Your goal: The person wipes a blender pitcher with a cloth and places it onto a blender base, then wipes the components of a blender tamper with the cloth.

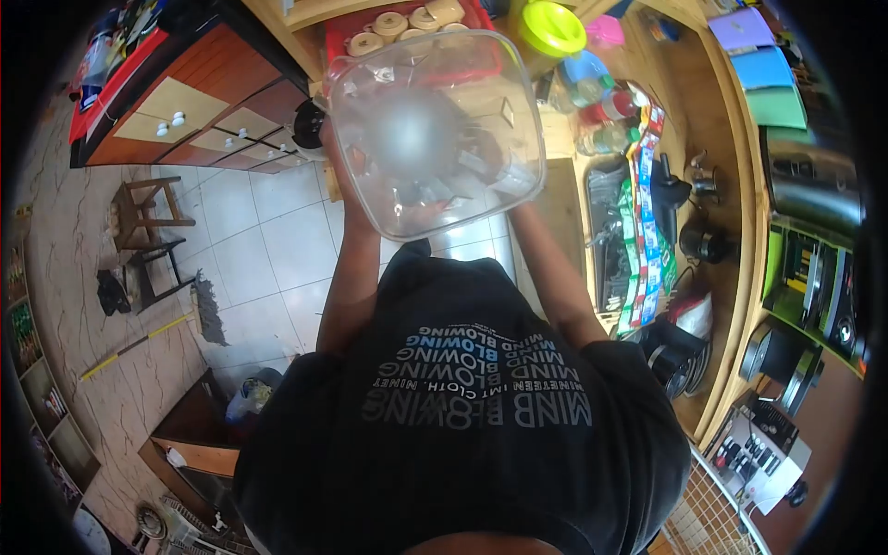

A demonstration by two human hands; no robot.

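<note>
A large clear plastic container (pixel 435 208) with rounded corners is held up in front of my body, its middle hazy. Along its left side, my left hand (pixel 337 157) is closed on the edge, the fingers mostly hidden. My right hand (pixel 492 155) grips the opposite side and shows only dimly through the plastic. Some pale shapes appear through the container; whether they lie inside or behind it I cannot tell. Past its far edge, several beige lidded jars (pixel 392 24) stand on a red tray (pixel 335 28).
To the right, a wooden counter (pixel 560 199) carries a yellow-green bowl (pixel 553 28), bottles (pixel 610 106), a strip of sachets (pixel 647 222) and black pots (pixel 708 242). On the left are a drawer cabinet (pixel 208 102), a small wooden stool (pixel 148 215) and a broom (pixel 208 310) on the tiled floor.
</note>
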